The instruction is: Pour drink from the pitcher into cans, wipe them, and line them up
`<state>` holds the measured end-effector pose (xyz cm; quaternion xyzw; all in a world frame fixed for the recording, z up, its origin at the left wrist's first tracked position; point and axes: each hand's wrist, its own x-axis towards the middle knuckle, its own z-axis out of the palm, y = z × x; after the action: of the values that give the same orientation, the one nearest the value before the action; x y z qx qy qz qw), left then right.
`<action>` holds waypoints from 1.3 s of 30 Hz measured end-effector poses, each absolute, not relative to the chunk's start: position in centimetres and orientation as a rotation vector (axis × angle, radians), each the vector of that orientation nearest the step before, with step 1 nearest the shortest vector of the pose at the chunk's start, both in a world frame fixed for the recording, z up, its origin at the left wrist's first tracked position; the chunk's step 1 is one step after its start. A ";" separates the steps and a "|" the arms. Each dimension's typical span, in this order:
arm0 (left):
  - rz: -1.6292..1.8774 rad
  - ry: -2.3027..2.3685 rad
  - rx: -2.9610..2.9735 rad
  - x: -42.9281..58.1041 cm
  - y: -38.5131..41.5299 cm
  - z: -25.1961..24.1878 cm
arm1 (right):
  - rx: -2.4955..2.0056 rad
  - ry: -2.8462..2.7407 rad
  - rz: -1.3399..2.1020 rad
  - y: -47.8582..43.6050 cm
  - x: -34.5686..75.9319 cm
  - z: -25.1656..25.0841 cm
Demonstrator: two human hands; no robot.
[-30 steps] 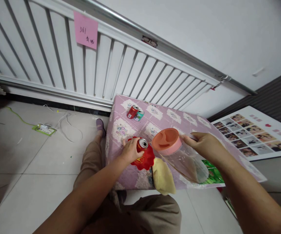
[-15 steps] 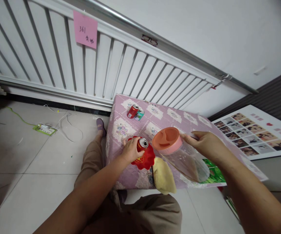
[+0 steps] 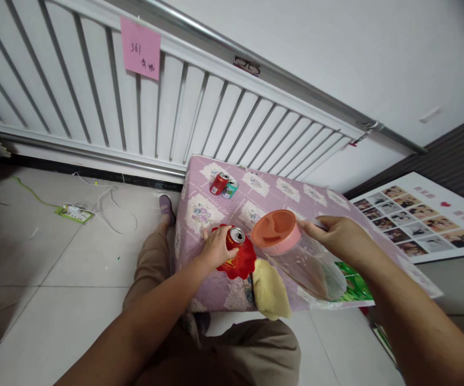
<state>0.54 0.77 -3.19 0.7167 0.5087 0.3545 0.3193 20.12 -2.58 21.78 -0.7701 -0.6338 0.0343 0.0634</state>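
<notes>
Pose | left hand [image 3: 216,250] half-curled round red can [image 3: 236,237] | right hand [image 3: 342,233] clasping tilted pitcher [image 3: 304,264]

My left forearm [image 3: 147,316], bare, slants up from the bottom edge toward the middle, and my left wrist [image 3: 200,267] lies nearly in line with it. My left hand [image 3: 215,249] is back-up, its fingers curled in a grip, with the thumb [image 3: 232,254] nearer my right side and one fingertip poking out to the left. My right forearm [image 3: 412,311], bare too, reaches in from the lower right corner. My right hand [image 3: 342,236] is closed in a grip, its thumb pointing left.
</notes>
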 end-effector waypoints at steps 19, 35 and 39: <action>0.924 1.354 1.898 0.6 0.8 -3.4 | -2.306 -1.930 0.117 -2.4 20.4 21.7; 0.937 1.344 1.904 0.5 0.8 -3.5 | -2.320 -1.924 0.109 -2.4 20.4 21.7; 0.923 1.347 1.907 0.5 0.8 -3.4 | -2.296 -1.934 0.102 -2.4 20.4 21.6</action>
<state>0.51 0.83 -3.40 0.7220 0.5101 0.3496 0.3102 20.42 -2.35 21.57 -0.7626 -0.6423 0.0338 0.0687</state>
